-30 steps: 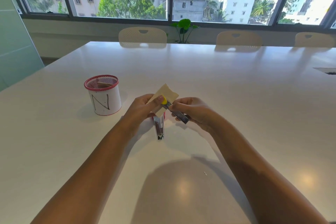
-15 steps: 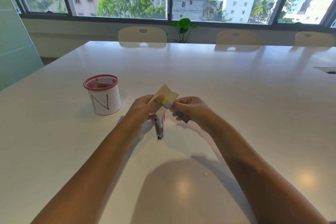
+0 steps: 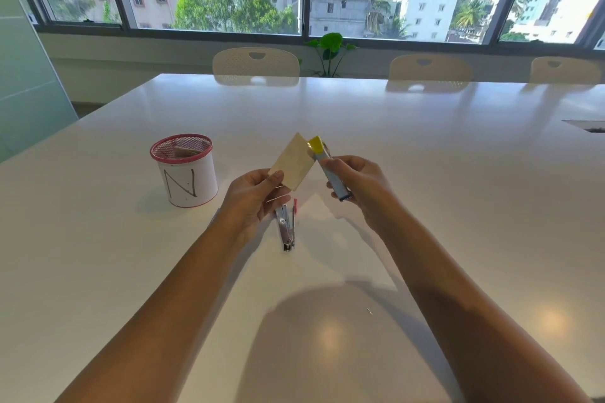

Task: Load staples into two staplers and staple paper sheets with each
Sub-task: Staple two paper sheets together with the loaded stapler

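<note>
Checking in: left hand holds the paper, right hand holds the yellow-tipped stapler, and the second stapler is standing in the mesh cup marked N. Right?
Not quite. The second stapler is not in the mesh cup; the head view shows it lying flat on the table, just below the left hand. The rest holds: the left hand holds the paper, and the right hand holds the yellow-tipped stapler.

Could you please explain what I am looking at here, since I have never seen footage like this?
There is no machine: a camera worn on a person's head looks down at their two bare arms over a white table. The left hand pinches a small tan piece of paper. The right hand grips a yellow-tipped stapler, its tip beside the paper's edge. A second, metal stapler lies on the table below the hands. To the left stands a red-rimmed cup marked N. Chairs and windows fill the background.
</note>
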### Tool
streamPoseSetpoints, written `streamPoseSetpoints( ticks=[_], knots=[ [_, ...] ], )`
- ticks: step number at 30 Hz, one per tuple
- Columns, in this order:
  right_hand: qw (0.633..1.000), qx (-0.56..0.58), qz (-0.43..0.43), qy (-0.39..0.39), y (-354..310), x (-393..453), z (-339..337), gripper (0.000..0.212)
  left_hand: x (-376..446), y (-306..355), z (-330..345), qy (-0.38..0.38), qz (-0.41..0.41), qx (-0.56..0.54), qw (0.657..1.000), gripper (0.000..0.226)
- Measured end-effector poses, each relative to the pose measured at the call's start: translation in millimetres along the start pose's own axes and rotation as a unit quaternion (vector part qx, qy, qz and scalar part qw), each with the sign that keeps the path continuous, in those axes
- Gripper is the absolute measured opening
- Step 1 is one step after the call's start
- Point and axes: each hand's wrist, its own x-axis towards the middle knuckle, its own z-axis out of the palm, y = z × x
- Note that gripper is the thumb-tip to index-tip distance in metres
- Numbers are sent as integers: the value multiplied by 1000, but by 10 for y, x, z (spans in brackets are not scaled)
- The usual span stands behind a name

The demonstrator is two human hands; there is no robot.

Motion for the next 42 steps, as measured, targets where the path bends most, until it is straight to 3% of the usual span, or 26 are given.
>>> streamPoseSetpoints(
  ticks=[4, 6, 8, 10, 14, 21, 26, 29, 33, 38, 42],
  knots=[
    [999, -7, 32, 23, 39, 46, -75, 19, 16, -24, -20, 50, 6, 10, 999, 8],
    [992, -117, 34, 38, 67, 62, -129, 21, 28, -29, -31, 76, 17, 32, 996, 6],
    [958, -281, 28, 45, 102, 59, -159, 24, 42, -32, -44, 92, 22, 53, 994, 4],
    [926, -374, 34, 35, 141, 53, -152, 27, 56, -34, -55, 95, 24, 62, 993, 14],
    [908, -415, 54, 14, 201, 81, -141, 31, 60, -35, -62, 90, 20, 91, 992, 30],
    [873, -483, 68, -6, 163, 44, -178, 51, 50, -39, -57, 88, 17, 95, 991, 34],
    [909, -404, -72, 78, 29, -7, -227, 53, 39, -23, -49, 55, -12, 54, 997, 28],
    [933, -318, -161, 43, 52, 11, -196, 55, 17, -3, -41, 8, -55, 2, 998, 22],
    [928, -292, -230, -13, 66, 23, -147, 41, -10, 15, -50, -27, -87, -21, 996, 16],
    [924, -286, -252, -21, 110, 80, -125, 15, -17, 22, -45, -57, -99, -31, 993, 15],
    [976, -146, -159, -19, 61, 75, -78, 14, 4, 0, -52, -51, -64, -22, 996, 22]
  ],
)
